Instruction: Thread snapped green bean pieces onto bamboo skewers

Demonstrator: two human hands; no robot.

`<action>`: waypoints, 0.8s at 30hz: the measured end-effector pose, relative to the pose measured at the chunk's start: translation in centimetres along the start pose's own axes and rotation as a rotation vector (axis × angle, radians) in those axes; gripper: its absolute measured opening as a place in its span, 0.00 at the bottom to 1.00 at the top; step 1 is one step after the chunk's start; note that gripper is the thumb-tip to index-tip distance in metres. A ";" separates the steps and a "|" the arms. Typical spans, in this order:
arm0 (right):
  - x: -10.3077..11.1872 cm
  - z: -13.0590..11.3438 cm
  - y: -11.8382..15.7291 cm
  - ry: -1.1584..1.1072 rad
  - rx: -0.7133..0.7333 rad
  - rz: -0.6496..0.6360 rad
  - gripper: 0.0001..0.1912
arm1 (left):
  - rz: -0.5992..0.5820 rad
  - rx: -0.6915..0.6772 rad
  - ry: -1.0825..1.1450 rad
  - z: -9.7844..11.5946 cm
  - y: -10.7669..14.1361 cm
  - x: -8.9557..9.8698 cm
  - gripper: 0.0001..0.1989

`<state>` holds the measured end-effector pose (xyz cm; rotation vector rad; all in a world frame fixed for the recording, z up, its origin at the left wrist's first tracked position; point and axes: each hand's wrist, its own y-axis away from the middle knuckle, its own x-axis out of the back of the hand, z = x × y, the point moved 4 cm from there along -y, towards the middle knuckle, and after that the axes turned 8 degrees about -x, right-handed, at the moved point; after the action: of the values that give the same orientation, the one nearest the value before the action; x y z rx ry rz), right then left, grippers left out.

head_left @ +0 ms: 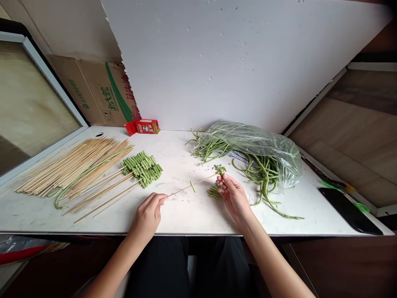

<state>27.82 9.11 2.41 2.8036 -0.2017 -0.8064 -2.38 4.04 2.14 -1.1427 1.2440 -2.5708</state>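
My left hand [149, 211] pinches one end of a thin bamboo skewer [180, 191], which slants up to the right above the table. One short green bean piece [192, 186] is threaded crosswise along its middle. At the skewer's far tip, the closed fingers of my right hand [233, 192] pinch what looks like another bean piece, largely covered by the fingers. Beside that hand lies a small group of cut bean pieces [213, 191], with small green bits [219, 168] just beyond it. Left of centre, filled skewers carry packed rows of bean pieces [142, 167].
Many bare skewers [74, 165] lie at the left, a long bean across them. A clear plastic bag [254, 138] spills long green beans [263, 171] at the right. A red box [148, 126] and cardboard carton [96, 91] stand behind; a black phone-like slab [347, 211] lies far right.
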 end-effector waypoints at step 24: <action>0.1 0.3 -0.2 -0.034 -0.014 -0.013 0.13 | -0.041 0.054 0.024 -0.3 0.2 -0.1 0.15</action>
<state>27.76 9.22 2.06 2.7827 -0.1832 -0.8550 -2.50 4.12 1.83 -1.1423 1.1599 -2.6380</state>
